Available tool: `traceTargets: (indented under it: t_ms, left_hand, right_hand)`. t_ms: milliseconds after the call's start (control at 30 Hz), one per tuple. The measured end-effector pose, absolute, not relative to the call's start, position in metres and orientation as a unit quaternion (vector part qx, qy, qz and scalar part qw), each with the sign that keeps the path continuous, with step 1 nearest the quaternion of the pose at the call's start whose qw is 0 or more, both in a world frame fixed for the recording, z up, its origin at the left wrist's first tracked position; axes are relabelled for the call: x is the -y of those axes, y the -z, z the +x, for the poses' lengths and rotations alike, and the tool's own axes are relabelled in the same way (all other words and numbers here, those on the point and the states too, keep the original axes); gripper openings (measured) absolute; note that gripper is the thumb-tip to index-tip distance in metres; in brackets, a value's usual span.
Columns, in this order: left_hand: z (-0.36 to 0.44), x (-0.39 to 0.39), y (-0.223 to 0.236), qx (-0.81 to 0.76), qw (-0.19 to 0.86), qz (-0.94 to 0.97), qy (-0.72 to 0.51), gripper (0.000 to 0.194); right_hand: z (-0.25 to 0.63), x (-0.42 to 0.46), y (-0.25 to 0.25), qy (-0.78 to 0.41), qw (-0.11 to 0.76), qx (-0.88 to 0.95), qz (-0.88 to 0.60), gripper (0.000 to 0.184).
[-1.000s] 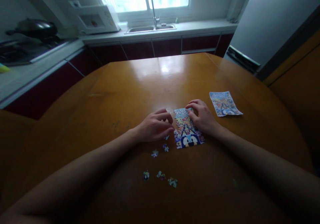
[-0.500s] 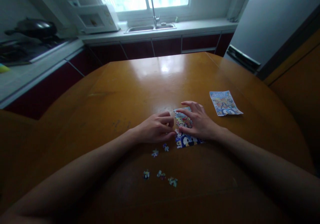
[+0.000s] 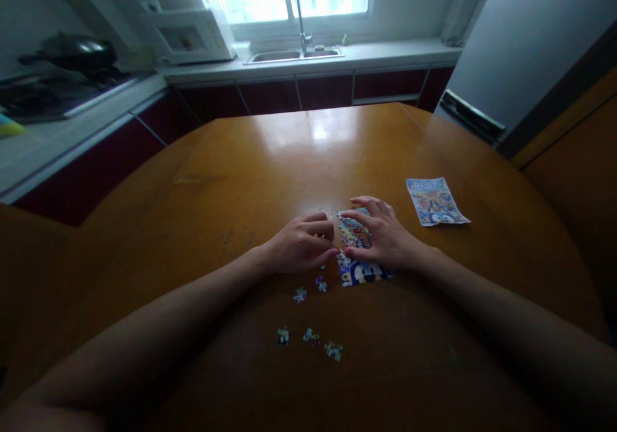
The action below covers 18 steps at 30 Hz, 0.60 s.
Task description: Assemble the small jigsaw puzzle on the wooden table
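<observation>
A partly assembled jigsaw puzzle (image 3: pixel 362 274) with a blue cartoon dog face along its near edge lies flat on the wooden table. My right hand (image 3: pixel 385 236) rests over its right side, fingers spread and thumb apart, covering part of the picture. Just off the puzzle's left edge is my left hand (image 3: pixel 306 242), its fingers curled in; whatever may be between them is hidden. Below the left hand lie two loose puzzle pieces (image 3: pixel 299 295), and a puzzle piece (image 3: pixel 321 284) is the one closer to the puzzle. Several more sit nearer to me, among them a puzzle piece (image 3: pixel 333 351).
A creased picture sheet (image 3: pixel 436 202) with a similar dog face lies right of the puzzle on the table (image 3: pixel 270 168). Beyond the table are a counter with a sink (image 3: pixel 274 56), a microwave (image 3: pixel 187 38), and a stove with a dark pan (image 3: pixel 80 51). A fridge (image 3: pixel 525 46) stands at right.
My left hand has shifted very slightly, its fingers still curled beside the puzzle edge, and a small bit of a piece now shows below it. The right hand stays on the puzzle.
</observation>
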State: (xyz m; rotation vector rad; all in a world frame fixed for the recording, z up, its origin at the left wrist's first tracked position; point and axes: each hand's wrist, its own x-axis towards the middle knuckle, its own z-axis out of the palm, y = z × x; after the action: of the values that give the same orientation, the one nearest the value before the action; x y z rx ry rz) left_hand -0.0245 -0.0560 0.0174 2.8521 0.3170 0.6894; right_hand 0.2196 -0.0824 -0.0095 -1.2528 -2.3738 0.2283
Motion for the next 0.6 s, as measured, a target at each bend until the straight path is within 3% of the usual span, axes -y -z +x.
traceTargets:
  t_ms: [200,367,600]
  left_hand:
    - [-0.022,0.0571,-0.0168,-0.086,0.098,0.969,-0.212,0.029]
    - [-0.0207,0.0576,-0.0175,-0.085,0.115,0.97,-0.197,0.028]
    - [-0.0233,0.0563,-0.0153,-0.083,0.126,0.97,-0.193,0.023]
  right_hand:
    - [0.22,0.0818,0.0092,-0.09,0.221,0.861,-0.45,0.066]
    - [0.2204,0.0835,0.0055,-0.099,0.224,0.86,-0.448,0.049]
    - [0.2192,0.0837,0.0072,-0.082,0.214,0.865,-0.447,0.062]
